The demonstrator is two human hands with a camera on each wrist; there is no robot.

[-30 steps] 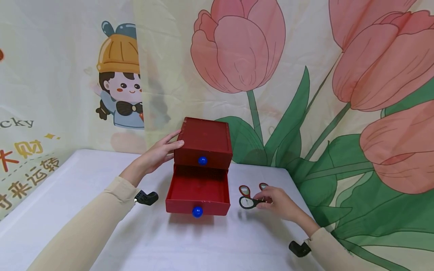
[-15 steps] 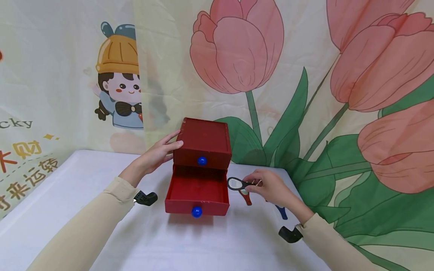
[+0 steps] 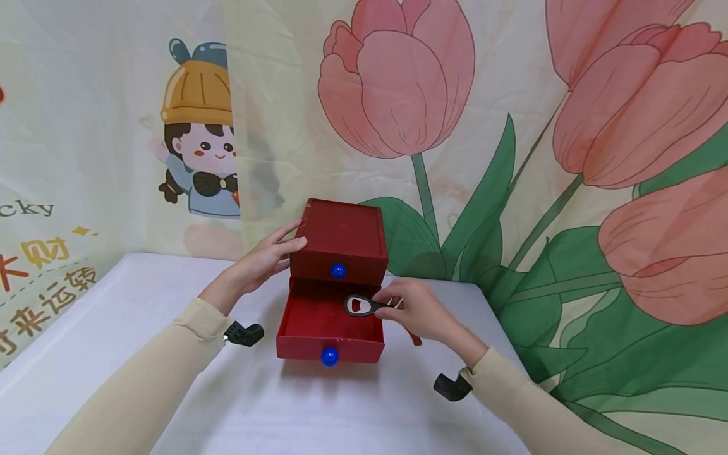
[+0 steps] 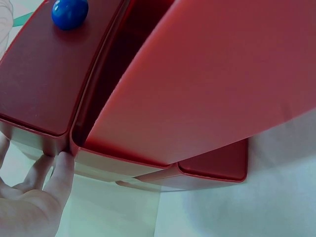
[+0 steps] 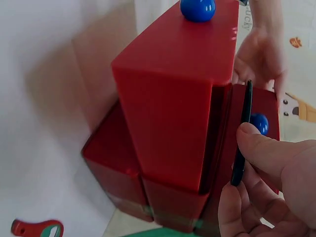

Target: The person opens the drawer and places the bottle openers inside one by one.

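A dark red drawer cabinet (image 3: 344, 230) stands on the table, its upper drawer closed. Below that, a drawer (image 3: 332, 325) with a blue knob (image 3: 329, 357) is pulled out. My left hand (image 3: 264, 259) rests against the cabinet's left side, fingers fairly straight in the left wrist view. With thumb and fingertips, my right hand (image 3: 418, 308) pinches a black bottle opener (image 5: 244, 128) by its handle. Its ringed head (image 3: 358, 306) is above the right part of the pulled-out drawer. A red bottle opener (image 5: 37, 228) lies on the table, mostly hidden behind my right hand in the head view.
A white cloth covers the table (image 3: 239, 392). Behind it hangs a printed curtain (image 3: 273, 126) with tulips and a cartoon figure. In the left wrist view, a further cabinet tier (image 4: 217, 160) shows beneath the pulled-out drawer.
My right hand has lifted the black bottle opener off the table and carried it left over the drawer. A blue handle visible earlier is now out of sight. The left hand stays put.
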